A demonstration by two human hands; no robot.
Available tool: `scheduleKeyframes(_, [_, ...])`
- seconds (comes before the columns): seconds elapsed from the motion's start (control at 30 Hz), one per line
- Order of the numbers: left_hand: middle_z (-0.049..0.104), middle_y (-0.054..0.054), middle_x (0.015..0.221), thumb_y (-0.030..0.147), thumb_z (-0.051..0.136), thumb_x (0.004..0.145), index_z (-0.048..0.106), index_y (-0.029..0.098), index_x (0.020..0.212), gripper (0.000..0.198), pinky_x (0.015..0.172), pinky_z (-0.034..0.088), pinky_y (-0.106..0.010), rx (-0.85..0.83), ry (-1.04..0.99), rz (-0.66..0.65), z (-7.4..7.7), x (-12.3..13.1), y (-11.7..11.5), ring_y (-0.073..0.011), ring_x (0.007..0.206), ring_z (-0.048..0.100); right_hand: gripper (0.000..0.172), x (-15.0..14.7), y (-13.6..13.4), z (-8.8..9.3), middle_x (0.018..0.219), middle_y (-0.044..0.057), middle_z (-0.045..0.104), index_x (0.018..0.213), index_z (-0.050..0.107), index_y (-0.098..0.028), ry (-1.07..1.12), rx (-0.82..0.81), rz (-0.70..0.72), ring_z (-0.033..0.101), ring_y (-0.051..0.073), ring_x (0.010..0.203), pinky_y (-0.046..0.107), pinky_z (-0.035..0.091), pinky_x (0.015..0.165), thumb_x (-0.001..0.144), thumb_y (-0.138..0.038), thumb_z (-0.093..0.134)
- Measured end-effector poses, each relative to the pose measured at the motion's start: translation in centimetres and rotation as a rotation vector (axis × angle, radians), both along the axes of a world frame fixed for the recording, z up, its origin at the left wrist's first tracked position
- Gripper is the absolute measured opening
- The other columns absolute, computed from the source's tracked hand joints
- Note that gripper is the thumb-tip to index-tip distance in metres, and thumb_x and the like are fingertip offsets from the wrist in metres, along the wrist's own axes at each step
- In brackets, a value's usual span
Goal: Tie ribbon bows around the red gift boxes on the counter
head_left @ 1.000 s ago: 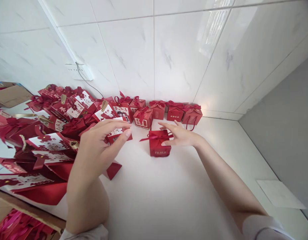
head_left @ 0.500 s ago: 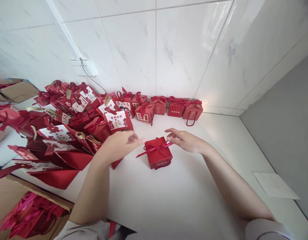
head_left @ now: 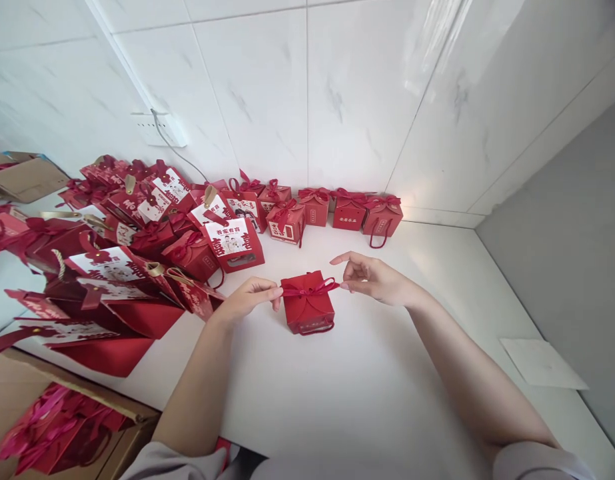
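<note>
"What's the biggest thing there?"

"The pale tiled wall [head_left: 267,100] at the back, then the white desk [head_left: 367,400] running up to it."

"And on the desk?"

"A heap of red gift bags [head_left: 232,247] takes up the left side, some with white printed fronts. At the near left corner there's an open carton [head_left: 130,408] with more red packaging inside. A row of small red boxes [head_left: 350,217], tied with bows, stands along the wall."

"Where's the one being handled?"

"That red box [head_left: 307,317] sits alone in the middle of the desk, between the two hands, with its cord handle on the near side."

"How is the left hand [head_left: 250,297] set?"

"Nearly closed: thumb and finger pinch the left end of the ribbon, the other fingers curled."

"And the right hand [head_left: 380,280]?"

"Partly curled, one finger stretched out free above, the thumb and another fingertip pinching the opposite end."

"So the smallest thing is the ribbon [head_left: 312,291]?"

"Yes, dark red, knotted across the top of the box, its ends drawn out sideways."
</note>
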State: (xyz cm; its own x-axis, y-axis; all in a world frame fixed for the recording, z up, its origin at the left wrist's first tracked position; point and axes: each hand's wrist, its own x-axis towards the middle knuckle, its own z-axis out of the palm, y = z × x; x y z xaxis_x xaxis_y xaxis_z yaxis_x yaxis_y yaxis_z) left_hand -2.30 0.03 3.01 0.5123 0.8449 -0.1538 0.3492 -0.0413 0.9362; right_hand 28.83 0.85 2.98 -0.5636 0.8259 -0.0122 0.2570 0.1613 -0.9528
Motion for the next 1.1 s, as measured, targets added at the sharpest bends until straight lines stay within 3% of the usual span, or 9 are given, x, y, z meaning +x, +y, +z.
scheduleKeyframes(0.1, [0.061, -0.001, 0.064, 0.037, 0.058, 0.087, 0.063, 0.015, 0.059, 0.036, 0.076, 0.039, -0.027, -0.008, -0.080, 0.022, -0.8, -0.3, 0.2, -0.0144, 0.069, 0.054, 0.038, 0.3, -0.1, 0.2, 0.085, 0.001, 0.061, 0.120, 0.051, -0.024, -0.030, -0.037, -0.012, 0.057, 0.016, 0.076, 0.029, 0.045, 0.069, 0.086, -0.038, 0.061])
scheduleKeyframes(0.2, [0.063, -0.001, 0.065, 0.035, 0.058, 0.087, 0.063, 0.015, 0.060, 0.034, 0.075, 0.039, -0.027, -0.032, -0.129, 0.004, -1.3, -0.3, 0.4, -0.0140, 0.068, 0.055, 0.035, -0.1, -0.1, 0.1, 0.092, 0.004, 0.065, 0.110, 0.059, -0.021, -0.092, -0.117, 0.074, 0.059, 0.017, 0.080, 0.029, 0.045, 0.069, 0.084, -0.044, 0.063])
scheduleKeyframes(0.37, [0.063, -0.001, 0.065, 0.033, 0.058, 0.086, 0.060, 0.015, 0.058, 0.034, 0.073, 0.038, -0.026, -0.016, -0.139, -0.006, -1.4, -0.3, 0.5, -0.0140, 0.068, 0.055, 0.025, -0.9, -0.2, -0.1, 0.078, 0.003, 0.065, 0.082, 0.066, -0.018, -0.164, -0.115, 0.152, 0.058, 0.016, 0.074, 0.028, 0.044, 0.066, 0.086, -0.042, 0.059])
scheduleKeyframes(0.7, [0.065, -0.005, 0.073, 0.023, 0.060, 0.080, 0.055, 0.015, 0.050, 0.031, 0.072, 0.037, -0.030, 0.010, -0.110, 0.025, -1.1, -1.1, 0.2, -0.0177, 0.074, 0.055, 0.018, 2.3, -0.1, 2.0, 0.081, 0.003, 0.066, 0.077, 0.066, -0.021, -0.452, -0.146, 0.243, 0.060, 0.019, 0.079, 0.029, 0.043, 0.070, 0.083, -0.033, 0.055])
scheduleKeyframes(0.8, [0.059, -0.004, 0.063, 0.021, 0.059, 0.076, 0.048, 0.016, 0.044, 0.035, 0.066, 0.036, -0.030, 0.078, -0.338, 0.124, -1.4, -1.2, 0.4, -0.0163, 0.066, 0.050, 0.018, 3.2, 0.0, 2.2, 0.076, 0.002, 0.062, 0.072, 0.062, -0.021, -0.568, -0.155, 0.249, 0.056, 0.018, 0.073, 0.028, 0.040, 0.064, 0.082, -0.033, 0.054])
scheduleKeyframes(0.97, [0.037, 0.000, 0.057, 0.021, 0.055, 0.074, 0.025, 0.016, 0.044, 0.043, 0.060, 0.040, -0.027, 0.106, -0.987, 0.382, -0.6, -0.8, 0.2, -0.0128, 0.061, 0.043, 0.019, 5.2, -0.2, 3.0, 0.071, 0.000, 0.056, 0.066, 0.056, -0.021, -0.702, -0.142, 0.191, 0.046, 0.016, 0.064, 0.028, 0.033, 0.057, 0.080, -0.033, 0.053])
scheduleKeyframes(1.1, [0.046, -0.003, 0.070, 0.024, 0.056, 0.074, 0.016, 0.016, 0.051, 0.047, 0.067, 0.046, -0.027, 0.121, -1.166, 0.582, 0.7, -0.4, -0.3, -0.0141, 0.074, 0.051, 0.024, 7.9, -1.0, 4.8, 0.071, 0.001, 0.055, 0.068, 0.057, -0.024, -0.656, -0.104, 0.101, 0.048, 0.018, 0.067, 0.031, 0.035, 0.060, 0.085, -0.040, 0.051])
